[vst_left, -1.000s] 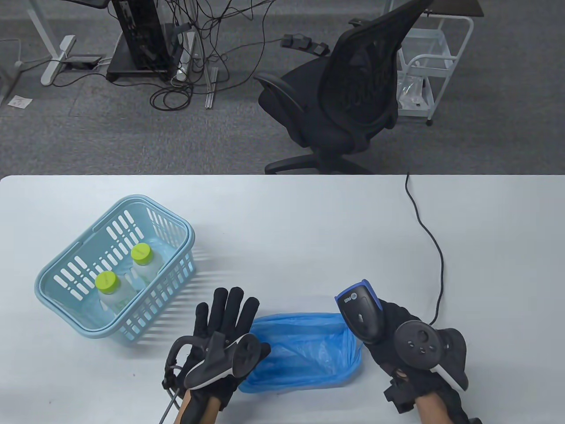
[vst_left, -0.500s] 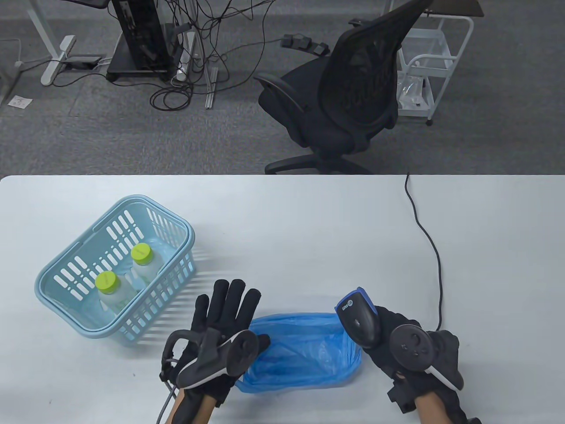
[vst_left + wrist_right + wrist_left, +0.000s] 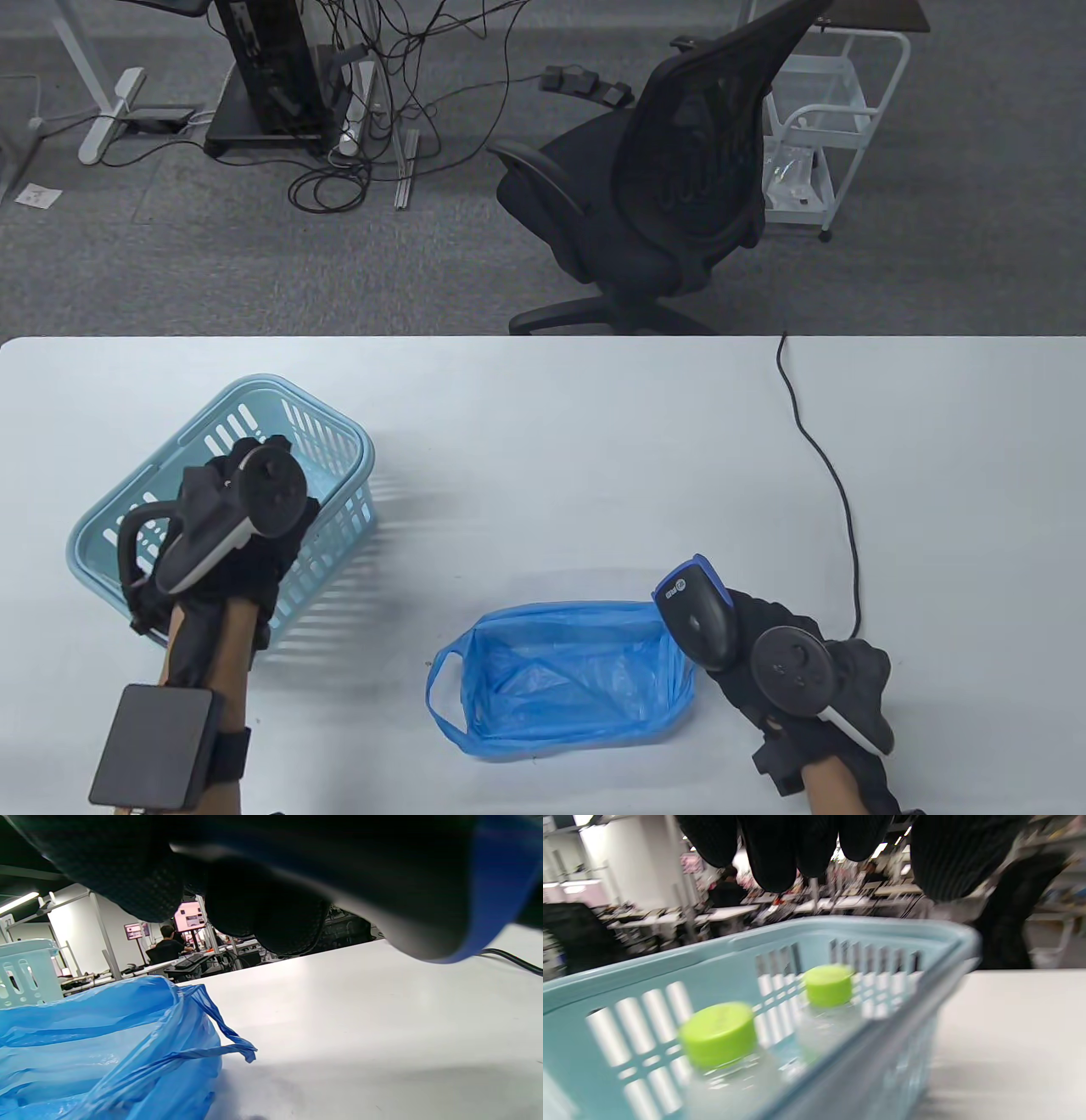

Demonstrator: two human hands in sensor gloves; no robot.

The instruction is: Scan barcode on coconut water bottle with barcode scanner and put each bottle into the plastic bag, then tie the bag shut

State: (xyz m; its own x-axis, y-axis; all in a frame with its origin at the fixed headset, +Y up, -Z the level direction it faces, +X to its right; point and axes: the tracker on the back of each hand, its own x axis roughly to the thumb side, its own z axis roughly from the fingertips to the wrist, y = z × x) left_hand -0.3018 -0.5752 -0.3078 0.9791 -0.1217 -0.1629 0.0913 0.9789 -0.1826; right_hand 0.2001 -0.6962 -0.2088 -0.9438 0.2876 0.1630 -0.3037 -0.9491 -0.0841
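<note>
Now that the left hand (image 3: 229, 526) has left the bag (image 3: 568, 679), it hovers over the basket (image 3: 339, 441).
Fingers (image 3: 772, 853) relaxed, empty, above two bottles (image 3: 721, 1052); right hand (image 3: 789, 671) grips the scanner (image 3: 696, 607). First pickup looks next.

A white table (image 3: 551, 441) holds a light blue slotted basket (image 3: 339, 475) at left. An open blue plastic bag (image 3: 568, 688) lies near the front edge, and a black cable (image 3: 836, 484) trails across the right side.

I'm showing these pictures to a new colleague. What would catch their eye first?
Probably the two lime-green bottle caps in the pale blue basket at the table's left, with the left hand above them. Next, the open blue plastic bag near the front edge, and the barcode scanner gripped by the right hand.
</note>
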